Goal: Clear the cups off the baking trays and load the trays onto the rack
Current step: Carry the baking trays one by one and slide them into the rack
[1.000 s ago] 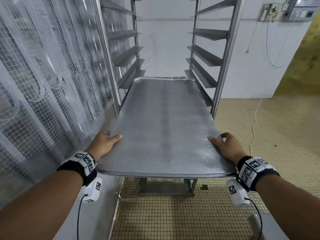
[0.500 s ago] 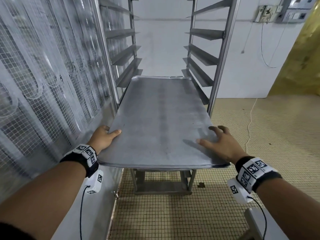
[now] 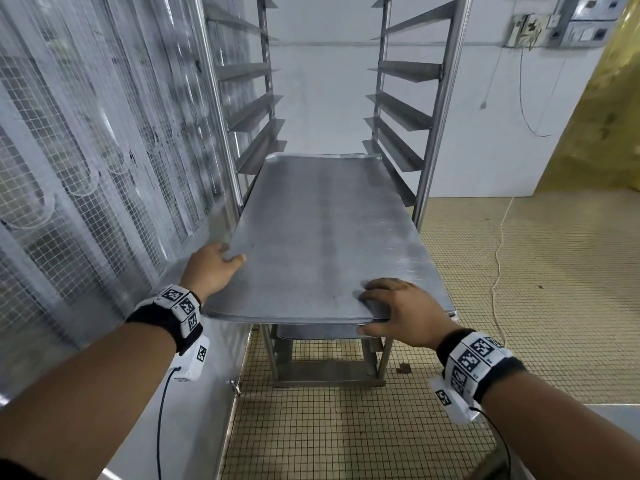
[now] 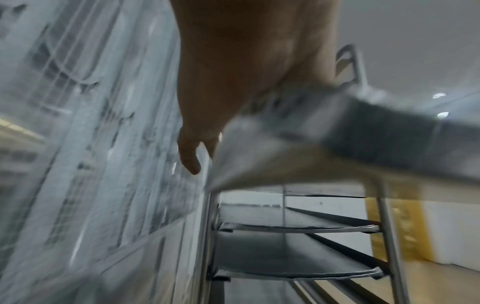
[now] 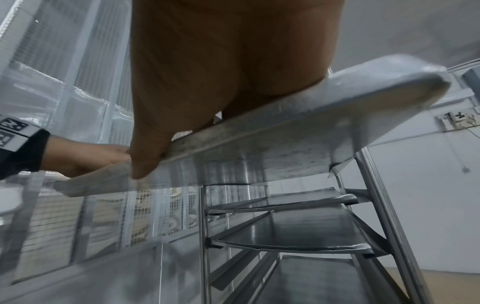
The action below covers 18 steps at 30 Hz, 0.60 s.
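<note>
A bare steel baking tray (image 3: pixel 322 237) lies flat, partway into the tall steel rack (image 3: pixel 440 98), its far end between the side rails. My left hand (image 3: pixel 221 263) grips its left edge near the front corner, thumb on top. My right hand (image 3: pixel 388 310) holds the near rim towards the right, fingers on top and thumb under the rim. In the right wrist view the thumb (image 5: pixel 148 154) lies along the tray (image 5: pixel 285 133), with other trays (image 5: pixel 298 232) on lower rails. The left wrist view is blurred; the tray (image 4: pixel 337 139) passes under my left hand (image 4: pixel 233 82). No cups are in view.
A wire-mesh wall with plastic strips (image 3: pixel 86 150) runs close along the rack's left side. Tiled floor (image 3: pixel 346 427) spreads below and to the right, crossed by a white cord (image 3: pixel 498 265). Several upper rails (image 3: pixel 398 109) hold nothing. Wall sockets (image 3: pixel 530 29) sit top right.
The tray has slid further into the rack. My right hand left the tray's right side edge and took hold of the near rim. My left hand kept its grip.
</note>
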Each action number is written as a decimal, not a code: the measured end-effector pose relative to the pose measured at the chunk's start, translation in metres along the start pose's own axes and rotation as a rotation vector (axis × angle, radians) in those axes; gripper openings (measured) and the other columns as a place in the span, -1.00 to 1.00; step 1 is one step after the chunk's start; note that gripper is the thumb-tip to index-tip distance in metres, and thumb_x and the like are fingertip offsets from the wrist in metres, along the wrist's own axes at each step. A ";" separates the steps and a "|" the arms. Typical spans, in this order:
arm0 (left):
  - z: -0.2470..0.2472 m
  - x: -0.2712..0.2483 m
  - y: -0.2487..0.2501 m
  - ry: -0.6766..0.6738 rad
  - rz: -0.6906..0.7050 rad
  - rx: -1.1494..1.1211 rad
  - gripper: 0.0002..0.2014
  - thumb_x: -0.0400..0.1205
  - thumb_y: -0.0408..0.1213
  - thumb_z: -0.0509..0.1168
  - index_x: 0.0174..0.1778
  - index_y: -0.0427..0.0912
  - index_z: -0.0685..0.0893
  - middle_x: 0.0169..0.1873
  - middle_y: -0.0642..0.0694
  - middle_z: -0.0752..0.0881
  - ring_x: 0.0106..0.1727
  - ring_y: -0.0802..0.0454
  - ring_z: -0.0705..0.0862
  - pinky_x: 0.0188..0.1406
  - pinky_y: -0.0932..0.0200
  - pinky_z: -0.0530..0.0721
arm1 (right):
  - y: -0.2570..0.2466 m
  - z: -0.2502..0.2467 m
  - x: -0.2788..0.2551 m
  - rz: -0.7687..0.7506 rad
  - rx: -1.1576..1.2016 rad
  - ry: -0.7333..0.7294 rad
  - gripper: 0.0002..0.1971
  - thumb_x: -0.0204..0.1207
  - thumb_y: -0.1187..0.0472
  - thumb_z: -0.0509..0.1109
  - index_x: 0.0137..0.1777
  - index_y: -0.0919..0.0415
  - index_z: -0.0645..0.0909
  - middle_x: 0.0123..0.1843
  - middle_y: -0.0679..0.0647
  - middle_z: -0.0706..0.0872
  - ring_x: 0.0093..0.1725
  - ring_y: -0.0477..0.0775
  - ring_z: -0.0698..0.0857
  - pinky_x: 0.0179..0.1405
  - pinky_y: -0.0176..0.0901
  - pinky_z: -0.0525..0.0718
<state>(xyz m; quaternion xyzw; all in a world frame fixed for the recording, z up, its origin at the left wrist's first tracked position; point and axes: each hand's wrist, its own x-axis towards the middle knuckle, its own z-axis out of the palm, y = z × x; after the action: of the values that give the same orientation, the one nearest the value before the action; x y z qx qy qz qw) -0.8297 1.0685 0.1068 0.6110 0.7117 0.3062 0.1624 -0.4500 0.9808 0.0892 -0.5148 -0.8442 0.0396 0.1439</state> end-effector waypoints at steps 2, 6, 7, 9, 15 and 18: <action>-0.005 -0.016 0.019 -0.062 0.113 -0.006 -0.34 0.58 0.18 0.44 0.50 -0.14 0.59 0.53 -0.14 0.56 0.52 -0.16 0.54 0.49 -0.07 0.52 | 0.000 0.000 0.001 0.006 0.004 0.003 -0.28 0.33 -0.47 0.42 0.48 -0.21 0.59 0.55 -0.23 0.53 0.46 -0.13 0.53 0.45 -0.04 0.55; -0.005 -0.045 0.046 -0.369 0.305 0.084 -0.16 0.33 0.49 0.38 0.45 0.06 0.60 0.53 0.08 0.52 0.56 0.06 0.48 0.42 0.14 0.43 | -0.002 -0.001 0.003 0.025 0.006 0.013 -0.28 0.36 -0.48 0.41 0.49 -0.18 0.59 0.56 -0.21 0.53 0.47 -0.11 0.54 0.42 -0.09 0.54; -0.002 -0.052 0.051 -0.426 0.355 0.141 -0.11 0.30 0.53 0.39 0.48 0.09 0.58 0.56 0.11 0.48 0.59 0.08 0.44 0.47 0.15 0.39 | -0.002 -0.001 0.004 0.031 0.005 0.015 -0.27 0.37 -0.47 0.41 0.50 -0.17 0.59 0.56 -0.20 0.53 0.47 -0.10 0.54 0.41 -0.11 0.52; 0.007 -0.062 0.059 -0.495 0.437 0.267 -0.05 0.30 0.51 0.44 0.59 0.13 0.49 0.64 0.13 0.38 0.66 0.10 0.33 0.56 0.19 0.23 | -0.003 0.000 0.006 0.046 0.007 0.021 -0.28 0.38 -0.46 0.41 0.51 -0.16 0.59 0.57 -0.20 0.53 0.48 -0.10 0.53 0.42 -0.13 0.48; 0.020 -0.069 0.065 -0.471 0.534 0.420 -0.11 0.39 0.51 0.25 0.62 0.16 0.48 0.68 0.07 0.37 0.70 0.07 0.25 0.64 0.05 0.20 | 0.003 0.009 0.011 0.152 0.049 0.059 -0.29 0.36 -0.51 0.36 0.47 -0.21 0.60 0.57 -0.19 0.54 0.51 -0.08 0.50 0.54 0.11 0.43; 0.022 -0.069 0.063 -0.367 0.577 0.469 -0.25 0.52 0.45 0.23 0.57 0.13 0.55 0.61 0.09 0.48 0.64 0.06 0.38 0.59 -0.03 0.35 | 0.001 0.013 0.017 0.212 0.026 0.094 -0.34 0.39 -0.51 0.30 0.44 -0.25 0.62 0.56 -0.20 0.54 0.53 -0.08 0.49 0.55 0.26 0.35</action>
<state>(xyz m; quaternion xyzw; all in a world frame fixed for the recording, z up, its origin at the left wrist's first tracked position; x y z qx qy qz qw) -0.7540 1.0113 0.1200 0.8504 0.5209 0.0546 0.0504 -0.4601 0.9978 0.0798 -0.6005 -0.7768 0.0414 0.1850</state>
